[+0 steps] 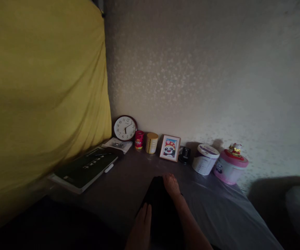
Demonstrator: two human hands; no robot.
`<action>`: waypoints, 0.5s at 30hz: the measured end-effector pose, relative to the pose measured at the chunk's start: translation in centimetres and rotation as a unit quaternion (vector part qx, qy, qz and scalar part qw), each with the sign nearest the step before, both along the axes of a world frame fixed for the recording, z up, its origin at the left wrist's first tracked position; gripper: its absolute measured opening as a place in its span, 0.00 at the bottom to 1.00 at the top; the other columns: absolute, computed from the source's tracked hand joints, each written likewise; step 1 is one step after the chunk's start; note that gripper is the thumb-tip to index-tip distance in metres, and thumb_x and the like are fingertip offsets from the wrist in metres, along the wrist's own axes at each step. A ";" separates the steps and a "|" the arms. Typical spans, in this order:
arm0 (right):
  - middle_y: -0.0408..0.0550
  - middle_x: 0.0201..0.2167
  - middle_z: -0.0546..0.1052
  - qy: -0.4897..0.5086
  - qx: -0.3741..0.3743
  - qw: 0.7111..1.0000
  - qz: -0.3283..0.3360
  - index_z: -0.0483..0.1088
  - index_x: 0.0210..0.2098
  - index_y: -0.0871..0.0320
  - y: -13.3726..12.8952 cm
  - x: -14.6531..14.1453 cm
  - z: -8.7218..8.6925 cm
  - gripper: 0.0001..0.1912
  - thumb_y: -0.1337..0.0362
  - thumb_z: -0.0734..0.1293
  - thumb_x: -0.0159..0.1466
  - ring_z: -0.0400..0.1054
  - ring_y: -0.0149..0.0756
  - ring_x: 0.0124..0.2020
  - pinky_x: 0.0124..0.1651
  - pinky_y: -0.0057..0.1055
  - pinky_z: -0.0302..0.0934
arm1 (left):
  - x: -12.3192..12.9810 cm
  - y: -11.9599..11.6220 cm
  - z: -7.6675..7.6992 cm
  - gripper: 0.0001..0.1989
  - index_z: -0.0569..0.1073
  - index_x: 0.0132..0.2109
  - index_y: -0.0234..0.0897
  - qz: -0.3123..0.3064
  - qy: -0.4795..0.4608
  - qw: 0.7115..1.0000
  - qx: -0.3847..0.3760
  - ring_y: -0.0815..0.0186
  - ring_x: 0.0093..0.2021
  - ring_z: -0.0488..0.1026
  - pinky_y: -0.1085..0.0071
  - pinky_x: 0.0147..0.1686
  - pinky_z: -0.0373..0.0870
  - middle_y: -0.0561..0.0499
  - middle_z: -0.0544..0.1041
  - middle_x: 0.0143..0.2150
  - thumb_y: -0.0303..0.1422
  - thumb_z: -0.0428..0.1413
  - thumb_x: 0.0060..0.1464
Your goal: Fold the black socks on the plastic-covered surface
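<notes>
Black cloth (pixel 162 217), dark and folded narrow, lies right at the near edge of the desk (pixel 125 182), about midway along, and both hands are on it! Left hand (pixel 142 222) rests flat along its left side, fingers straight and close together; right hand (pixel 172 185) is up at its far right corner, fingers bent over, and whether they pinch the fabric I cannot tell. The two hands are apart, cloth between them.

Over to the left edge: a dark green board (pixel 86 170) lies at a slant, a white marker (pixel 109 168) just beside it. Far left corner, a round clock (pixel 125 127) stands behind a printed sheet (pixel 117 144). Now along the back edge, left to right: red can (pixel 139 140), yellow tin (pixel 152 143), a framed panda picture (pixel 170 148) leaning back, a small black object (pixel 185 155), a white tub (pixel 205 160), and toward the far right corner a pink-lidded tub (pixel 229 169) topped by a gold-and-white figurine (pixel 235 149).
</notes>
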State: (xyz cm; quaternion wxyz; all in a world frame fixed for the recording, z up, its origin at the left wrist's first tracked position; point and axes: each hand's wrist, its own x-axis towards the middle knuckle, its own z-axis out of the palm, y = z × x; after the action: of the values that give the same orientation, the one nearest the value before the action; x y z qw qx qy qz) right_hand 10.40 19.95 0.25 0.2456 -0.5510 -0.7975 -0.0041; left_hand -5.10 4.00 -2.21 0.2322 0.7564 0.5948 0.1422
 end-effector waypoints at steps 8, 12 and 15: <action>0.44 0.35 0.78 0.060 -0.007 0.976 0.209 0.73 0.33 0.52 -6.0 -2.7 -0.5 0.14 0.65 0.56 0.65 0.67 0.36 0.46 0.56 0.38 0.52 | 0.0 -0.6 1.0 0.39 0.43 0.64 0.27 0.001 0.009 1.000 -0.003 0.60 0.66 0.42 0.64 0.61 0.49 0.40 0.43 0.67 0.18 0.43 0.43; 0.50 0.44 0.76 0.070 0.015 0.994 0.082 0.73 0.39 0.56 -3.7 -1.5 -0.9 0.14 0.68 0.56 0.63 0.66 0.37 0.48 0.53 0.37 0.56 | -0.6 -1.2 1.2 0.39 0.42 0.64 0.31 0.021 -0.013 1.000 0.008 0.61 0.65 0.48 0.66 0.60 0.51 0.41 0.48 0.66 0.21 0.47 0.45; 0.51 0.45 0.75 0.090 0.032 0.994 0.054 0.72 0.40 0.57 -2.3 -0.8 -0.6 0.15 0.70 0.56 0.62 0.67 0.37 0.48 0.53 0.36 0.56 | -1.0 -1.6 1.0 0.39 0.41 0.64 0.35 0.031 -0.026 0.999 0.013 0.62 0.64 0.49 0.66 0.59 0.52 0.43 0.49 0.66 0.23 0.48 0.46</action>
State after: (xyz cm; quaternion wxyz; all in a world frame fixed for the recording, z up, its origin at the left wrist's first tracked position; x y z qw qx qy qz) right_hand 9.55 17.67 -0.39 0.3341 -0.4973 -0.8000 0.0332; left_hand -6.06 2.43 -1.25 0.2329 0.7363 0.6102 0.1766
